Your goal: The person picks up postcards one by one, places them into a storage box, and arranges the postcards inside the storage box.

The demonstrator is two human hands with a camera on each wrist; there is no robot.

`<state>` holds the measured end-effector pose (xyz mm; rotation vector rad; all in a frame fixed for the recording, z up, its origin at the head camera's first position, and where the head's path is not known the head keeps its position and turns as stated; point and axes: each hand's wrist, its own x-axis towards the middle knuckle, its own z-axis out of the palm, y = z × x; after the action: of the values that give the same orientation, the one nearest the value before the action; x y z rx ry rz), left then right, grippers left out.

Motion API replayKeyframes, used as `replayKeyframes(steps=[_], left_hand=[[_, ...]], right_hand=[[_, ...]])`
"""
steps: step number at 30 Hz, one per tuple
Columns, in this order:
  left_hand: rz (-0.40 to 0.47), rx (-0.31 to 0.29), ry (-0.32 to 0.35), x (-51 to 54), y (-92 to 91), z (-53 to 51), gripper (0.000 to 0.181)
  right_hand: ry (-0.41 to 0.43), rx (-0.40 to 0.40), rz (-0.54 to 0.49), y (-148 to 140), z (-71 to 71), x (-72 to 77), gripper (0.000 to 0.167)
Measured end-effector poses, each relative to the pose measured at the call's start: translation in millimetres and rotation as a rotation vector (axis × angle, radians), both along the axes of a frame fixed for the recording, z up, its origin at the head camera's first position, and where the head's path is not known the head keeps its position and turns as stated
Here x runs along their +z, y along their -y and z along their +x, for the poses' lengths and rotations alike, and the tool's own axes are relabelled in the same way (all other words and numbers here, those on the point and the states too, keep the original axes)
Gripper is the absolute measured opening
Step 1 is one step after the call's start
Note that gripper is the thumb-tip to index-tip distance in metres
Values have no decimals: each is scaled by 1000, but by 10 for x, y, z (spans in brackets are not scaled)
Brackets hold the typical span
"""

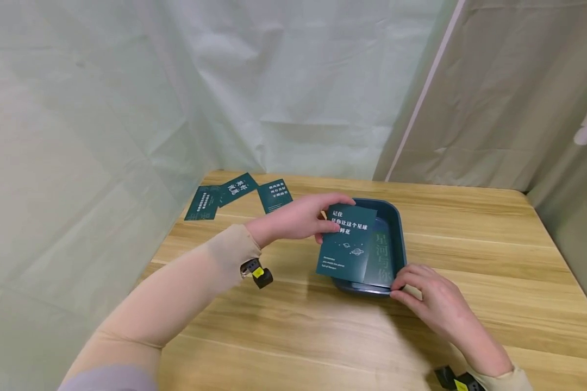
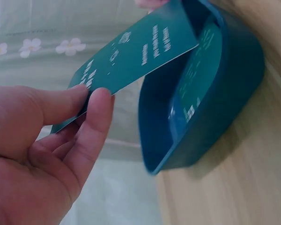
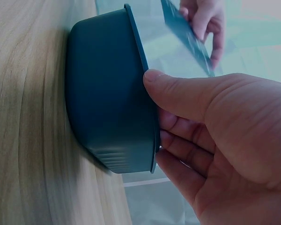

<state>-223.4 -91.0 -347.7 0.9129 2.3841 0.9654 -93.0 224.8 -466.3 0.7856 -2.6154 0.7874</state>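
Note:
In the head view my left hand [image 1: 310, 217] pinches a dark green card [image 1: 349, 250] with white lettering and small planets. The card is tilted over the left side of a dark blue plastic bin [image 1: 398, 233]. The left wrist view shows the thumb on the card's printed face and fingers behind it. Another green card [image 1: 382, 263] lies inside the bin, partly hidden by the held one. My right hand [image 1: 435, 296] holds the bin's near right corner. Thumb and fingers meet at the rim [image 3: 139, 42] in the right wrist view.
Three more green cards lie at the table's far left: one leftmost [image 1: 203, 203], one angled [image 1: 237, 190] touching or overlapping it, and one [image 1: 274, 194] nearer the left forearm. Pale curtains [image 1: 293, 98] hang behind the wooden table [image 1: 479, 244].

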Motion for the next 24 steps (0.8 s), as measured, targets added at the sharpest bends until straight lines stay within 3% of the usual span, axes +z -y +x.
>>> replayKeyframes(steps=[8,18,24], left_hand=[[73,41,29,-159,-256,-56,61],[53,61,55,-316,-514,-161,59],[1,50,64,-407,-635,-221,58]], right_hand=[[21,-8,10,11,-7,1,16],[42,-17,5,5,-8,9,14],[35,-23,7,5,-2,13,22]])
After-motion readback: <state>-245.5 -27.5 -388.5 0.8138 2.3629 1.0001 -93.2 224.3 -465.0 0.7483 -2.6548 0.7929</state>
